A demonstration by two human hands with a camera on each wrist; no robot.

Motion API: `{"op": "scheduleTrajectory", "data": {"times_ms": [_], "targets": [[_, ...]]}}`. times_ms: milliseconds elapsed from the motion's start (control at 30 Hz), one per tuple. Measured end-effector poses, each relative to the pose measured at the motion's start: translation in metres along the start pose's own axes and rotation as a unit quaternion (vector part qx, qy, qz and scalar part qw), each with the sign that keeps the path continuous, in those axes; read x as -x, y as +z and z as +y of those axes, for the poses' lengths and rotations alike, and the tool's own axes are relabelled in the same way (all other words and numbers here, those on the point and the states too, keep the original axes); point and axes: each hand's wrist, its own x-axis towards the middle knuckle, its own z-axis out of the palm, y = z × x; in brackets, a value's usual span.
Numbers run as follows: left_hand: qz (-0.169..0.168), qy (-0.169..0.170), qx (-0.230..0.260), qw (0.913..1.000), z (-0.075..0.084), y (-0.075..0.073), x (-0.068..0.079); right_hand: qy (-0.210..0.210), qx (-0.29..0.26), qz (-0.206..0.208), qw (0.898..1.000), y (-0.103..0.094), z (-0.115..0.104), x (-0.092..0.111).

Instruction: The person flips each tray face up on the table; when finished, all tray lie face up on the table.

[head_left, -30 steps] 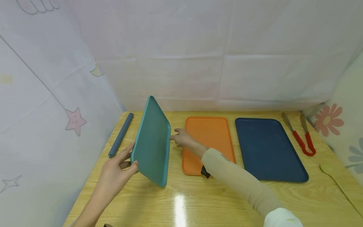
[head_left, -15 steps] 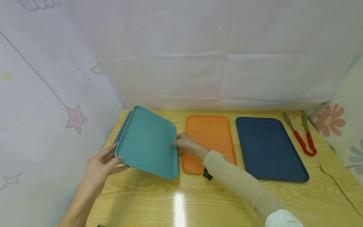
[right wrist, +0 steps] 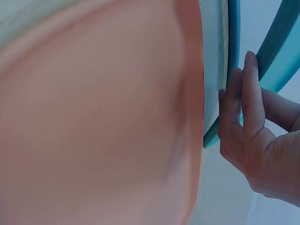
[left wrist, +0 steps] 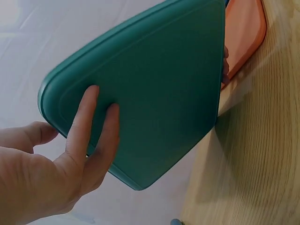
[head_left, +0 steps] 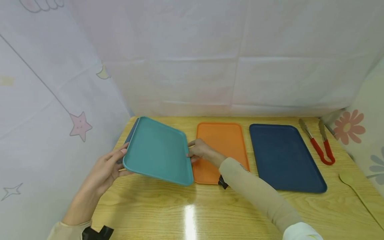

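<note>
A teal rectangular tray (head_left: 159,150) is held tilted above the left part of the table, its inner face toward the head view. My left hand (head_left: 102,171) pinches its left edge, thumb at the rim; in the left wrist view, straight fingers (left wrist: 83,112) spread against the tray's underside. On the opposite edge, my right hand (head_left: 201,150) grips the rim between thumb and fingers, close over an orange tray (head_left: 223,143). The right wrist view shows that hand's fingers (right wrist: 253,93) along the teal rim, its thumb partly hidden.
A navy tray (head_left: 285,156) lies right of the orange one. Beyond it are red-handled tongs (head_left: 330,156) and a long yellowish spoon (head_left: 347,179). A blue rod (head_left: 132,131) is mostly hidden behind the teal tray. White printed cloth (head_left: 186,66) rises behind the wooden table (head_left: 156,213).
The teal tray has turned from nearly edge-on to facing the head view and come down slightly. My right hand, first beside its right edge, now grips it; my left hand has moved left.
</note>
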Motion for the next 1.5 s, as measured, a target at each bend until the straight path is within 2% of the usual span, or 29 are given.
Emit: {"op": "scheduleTrajectory", "data": {"times_ms": [133,233,333,433,600,833,1067,1267,1500], "targets": [[-0.009,-0.028,-0.008,0.9995,-0.002,-0.015,-0.019,-0.003,-0.023,-0.016,1.000,-0.002,0.002,0.006],[-0.007,-0.053,-0.026,0.9982,-0.004,-0.026,-0.031,-0.010,-0.039,-0.032,0.999,-0.002,0.005,0.012],[-0.021,-0.073,-0.051,0.9959,-0.006,-0.035,-0.041,-0.015,-0.052,-0.047,0.997,-0.003,0.008,0.015],[-0.041,-0.082,-0.076,0.9928,-0.005,-0.045,-0.050,-0.025,-0.058,-0.044,0.997,-0.005,0.008,0.017],[-0.057,-0.103,-0.104,0.9875,-0.004,-0.057,-0.063,-0.026,-0.068,-0.040,0.997,-0.010,0.006,0.018],[-0.074,-0.145,-0.115,0.9799,-0.007,-0.067,-0.078,-0.011,-0.070,-0.020,0.997,-0.012,0.003,0.011],[-0.079,-0.162,-0.160,0.9706,-0.015,-0.074,-0.097,0.017,-0.064,0.019,0.998,-0.012,-0.007,-0.004],[-0.070,-0.182,-0.194,0.9613,-0.031,-0.079,-0.109,0.023,-0.073,0.034,0.996,-0.010,-0.014,-0.013],[-0.054,-0.188,-0.205,0.9590,-0.049,-0.080,-0.120,0.024,-0.098,0.042,0.994,-0.010,-0.013,-0.019]]}}
